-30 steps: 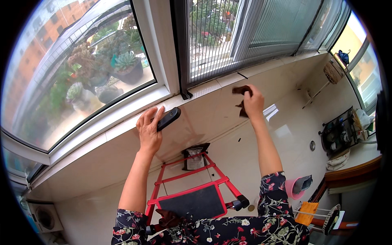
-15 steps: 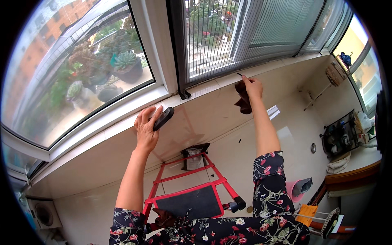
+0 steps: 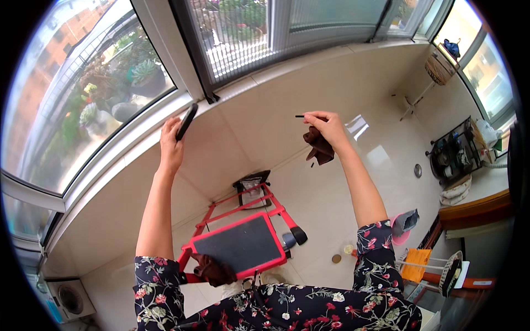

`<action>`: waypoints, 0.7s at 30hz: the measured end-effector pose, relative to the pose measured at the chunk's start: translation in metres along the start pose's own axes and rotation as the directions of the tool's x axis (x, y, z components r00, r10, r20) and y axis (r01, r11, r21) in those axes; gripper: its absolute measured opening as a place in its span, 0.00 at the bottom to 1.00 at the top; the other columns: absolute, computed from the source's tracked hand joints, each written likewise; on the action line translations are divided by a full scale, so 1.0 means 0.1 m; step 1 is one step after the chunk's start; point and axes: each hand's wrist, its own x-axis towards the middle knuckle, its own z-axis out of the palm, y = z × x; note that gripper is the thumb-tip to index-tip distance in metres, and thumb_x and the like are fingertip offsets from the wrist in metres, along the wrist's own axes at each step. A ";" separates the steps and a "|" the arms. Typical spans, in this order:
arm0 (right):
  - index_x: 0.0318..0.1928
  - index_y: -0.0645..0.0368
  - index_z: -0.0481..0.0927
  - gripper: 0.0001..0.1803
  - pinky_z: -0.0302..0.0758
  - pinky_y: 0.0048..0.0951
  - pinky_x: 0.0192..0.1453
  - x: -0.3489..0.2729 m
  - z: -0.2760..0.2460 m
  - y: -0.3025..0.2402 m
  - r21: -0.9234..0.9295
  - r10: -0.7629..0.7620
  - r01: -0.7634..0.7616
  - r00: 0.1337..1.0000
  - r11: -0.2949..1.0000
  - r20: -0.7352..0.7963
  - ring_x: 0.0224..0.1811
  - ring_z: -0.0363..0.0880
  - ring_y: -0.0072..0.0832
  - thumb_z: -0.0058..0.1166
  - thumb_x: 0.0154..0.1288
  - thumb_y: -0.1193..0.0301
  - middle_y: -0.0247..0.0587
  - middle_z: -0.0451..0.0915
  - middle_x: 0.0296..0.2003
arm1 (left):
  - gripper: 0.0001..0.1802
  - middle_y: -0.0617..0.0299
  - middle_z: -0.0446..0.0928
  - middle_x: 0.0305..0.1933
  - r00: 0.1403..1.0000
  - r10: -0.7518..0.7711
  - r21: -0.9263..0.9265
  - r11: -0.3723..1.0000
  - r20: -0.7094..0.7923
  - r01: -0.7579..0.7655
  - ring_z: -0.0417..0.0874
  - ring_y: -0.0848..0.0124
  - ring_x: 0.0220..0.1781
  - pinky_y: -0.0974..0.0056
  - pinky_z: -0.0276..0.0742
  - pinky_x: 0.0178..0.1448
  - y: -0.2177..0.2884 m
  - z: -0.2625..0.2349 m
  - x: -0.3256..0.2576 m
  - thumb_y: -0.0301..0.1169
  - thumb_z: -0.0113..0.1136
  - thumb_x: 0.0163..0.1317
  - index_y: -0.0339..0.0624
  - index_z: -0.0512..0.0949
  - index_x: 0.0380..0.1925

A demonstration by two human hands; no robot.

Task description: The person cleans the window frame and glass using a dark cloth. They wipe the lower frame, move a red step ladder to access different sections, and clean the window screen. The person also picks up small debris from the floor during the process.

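Beyond a ladder (image 3: 243,243) and to its left, a person's left hand (image 3: 170,142) grips a black device (image 3: 187,122). Beyond the ladder and to its right, the right hand (image 3: 330,130) pinches a black strip (image 3: 299,116) by one end and grasps a brown cloth (image 3: 319,150) that hangs below. The step in hand appears to be holding the strip aloft; the next move likely calls for a firm pinch.

Black strip (image 3: 300,116), apparently partly hidden

Both arms (image 3: 156,215) stretched forward, well apart; left hand (image 3: 171,142) curled; right hand (image 3: 328,130) pinching, turned inward
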 end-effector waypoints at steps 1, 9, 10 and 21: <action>0.36 0.64 0.83 0.11 0.73 0.23 0.28 -0.20 -0.10 -0.03 0.012 0.026 -0.026 1.000 1.000 -0.001 0.22 0.74 0.18 0.62 0.62 0.67 0.33 0.80 0.26 | 0.21 0.55 0.73 0.56 0.997 -0.068 -0.080 0.994 0.023 0.070 0.71 0.53 0.60 0.54 0.68 0.61 0.32 0.04 0.01 0.15 0.54 0.54 0.38 0.76 0.49; 0.31 0.63 0.81 0.11 0.68 0.20 0.21 -1.54 -0.46 -0.33 0.155 0.117 -0.117 0.993 0.981 0.008 0.15 0.69 0.14 0.63 0.61 0.68 0.29 0.75 0.20 | 0.11 0.66 0.78 0.29 0.771 0.000 -0.506 0.754 0.637 0.418 0.75 0.78 0.33 0.69 0.72 0.41 2.65 0.38 -0.14 0.30 0.66 0.59 0.38 0.82 0.41; 0.31 0.64 0.81 0.11 0.69 0.22 0.20 -1.65 -0.51 -0.31 0.162 0.098 -0.097 0.995 0.982 0.000 0.15 0.71 0.16 0.63 0.62 0.68 0.30 0.75 0.19 | 0.12 0.67 0.79 0.31 0.697 0.043 -0.480 0.755 0.716 0.447 0.75 0.79 0.34 0.70 0.72 0.42 2.87 0.37 -0.16 0.31 0.67 0.59 0.38 0.82 0.41; 0.34 0.66 0.82 0.12 0.70 0.19 0.23 -3.17 -0.65 -0.08 0.140 0.107 -0.081 0.976 0.987 -0.192 0.17 0.72 0.16 0.57 0.66 0.68 0.33 0.78 0.23 | 0.12 0.57 0.72 0.16 0.728 0.269 -0.544 0.823 0.630 0.166 0.65 0.72 0.19 0.64 0.63 0.25 3.99 0.22 -1.01 0.32 0.67 0.58 0.32 0.79 0.27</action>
